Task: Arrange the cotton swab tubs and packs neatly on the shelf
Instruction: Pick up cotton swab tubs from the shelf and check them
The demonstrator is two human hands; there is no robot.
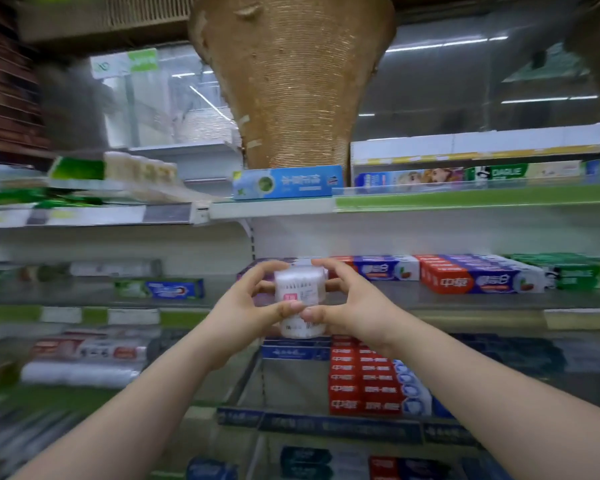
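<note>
Left hand (246, 306) reaches forward and grips the left side of a clear tub of cotton swabs (300, 294), with its fingers curled over the top and its thumb pressed on the front. The tub is held upright between both hands, in front of the edge of the middle shelf (465, 301). A white label with a pink patch faces the camera. Right hand (345, 308) grips the tub's right side in the same way, fingers over the top and thumb low on the front, the two thumbs almost touching. Further right, red and blue toothpaste boxes (478, 280) lie in rows on that shelf, with green boxes (568, 271) at the far right.
</note>
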